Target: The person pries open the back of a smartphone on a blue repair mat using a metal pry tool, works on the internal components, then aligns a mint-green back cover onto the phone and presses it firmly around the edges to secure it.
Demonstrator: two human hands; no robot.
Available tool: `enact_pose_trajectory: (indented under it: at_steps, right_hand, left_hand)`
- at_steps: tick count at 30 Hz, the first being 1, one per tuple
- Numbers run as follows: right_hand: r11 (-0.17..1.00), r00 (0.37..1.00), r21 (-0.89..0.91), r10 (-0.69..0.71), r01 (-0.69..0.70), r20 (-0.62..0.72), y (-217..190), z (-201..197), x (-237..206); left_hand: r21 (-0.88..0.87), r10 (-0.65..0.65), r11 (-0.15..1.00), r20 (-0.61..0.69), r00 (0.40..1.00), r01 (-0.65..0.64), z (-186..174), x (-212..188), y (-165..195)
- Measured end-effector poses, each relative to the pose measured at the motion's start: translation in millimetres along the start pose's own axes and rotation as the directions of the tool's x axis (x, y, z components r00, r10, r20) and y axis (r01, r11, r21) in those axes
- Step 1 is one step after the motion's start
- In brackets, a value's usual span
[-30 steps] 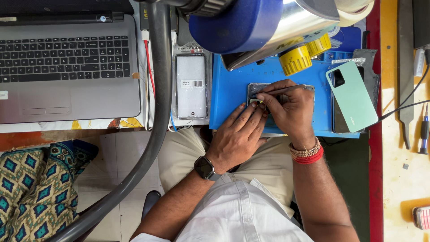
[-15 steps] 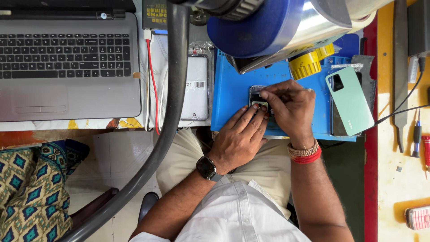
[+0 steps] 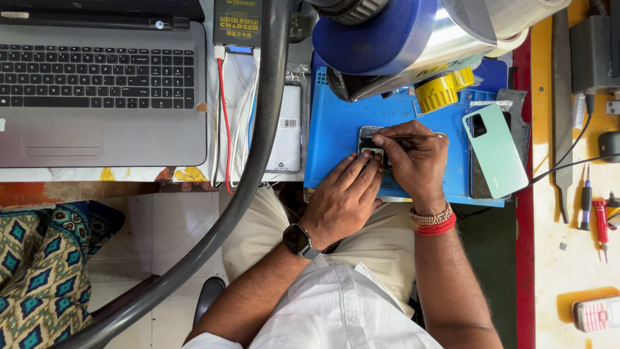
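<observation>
An opened phone (image 3: 369, 143) lies on a blue work mat (image 3: 336, 136). My left hand (image 3: 342, 197), with a watch on the wrist, presses its fingertips on the phone's near edge. My right hand (image 3: 416, 158), with red and beaded bands at the wrist, pinches a thin metal tool (image 3: 407, 137) whose tip touches the phone's upper part. Most of the phone is hidden under my fingers.
A green phone back cover (image 3: 496, 150) lies right of my hands. A laptop (image 3: 100, 84) sits at the left, a white phone (image 3: 286, 129) and cables beside it. A black hose (image 3: 258, 142) crosses the view. Screwdrivers (image 3: 593, 207) lie at the right. A blue lamp head (image 3: 400, 39) hangs overhead.
The view has shifted slightly. Both hands stay on the phone; the right hand's tool has moved a little over the phone's upper part.
</observation>
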State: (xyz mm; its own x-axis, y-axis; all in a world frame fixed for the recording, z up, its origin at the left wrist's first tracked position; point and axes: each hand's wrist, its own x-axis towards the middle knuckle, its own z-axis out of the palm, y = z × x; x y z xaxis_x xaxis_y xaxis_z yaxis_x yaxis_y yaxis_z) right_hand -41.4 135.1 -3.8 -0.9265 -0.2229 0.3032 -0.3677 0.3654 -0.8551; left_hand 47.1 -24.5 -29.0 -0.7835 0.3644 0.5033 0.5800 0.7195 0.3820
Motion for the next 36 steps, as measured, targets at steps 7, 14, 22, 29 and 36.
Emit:
enact_pose_trajectory:
  at_steps: [7,14,22,29,36]
  right_hand:
    - [1.000,0.999,0.011,0.024,-0.023,-0.028,1.8,1.9,0.2]
    - [0.997,0.997,0.019,0.071,-0.072,0.024,6.6,-2.7,2.0]
    - [0.994,0.996,0.058,0.088,-0.088,0.007,6.2,-0.8,5.4]
    - [0.993,0.997,0.095,0.076,-0.074,-0.021,6.4,1.5,5.3]
    - [0.994,0.995,0.051,0.102,-0.101,-0.010,6.2,0.5,4.6]
  left_hand:
    - [-0.011,-0.009,1.000,0.015,1.000,0.009,0.3,0.3,0.3]
    - [-0.032,-0.013,0.999,0.012,1.000,0.014,0.3,-0.5,-0.5]
    - [-0.025,-0.012,1.000,0.013,1.000,0.013,-0.2,-2.1,-1.7]
    - [-0.026,-0.006,1.000,0.015,1.000,0.007,0.8,-4.0,-1.7]
    - [-0.015,-0.002,1.000,0.007,1.000,0.002,0.5,-3.9,-2.3]
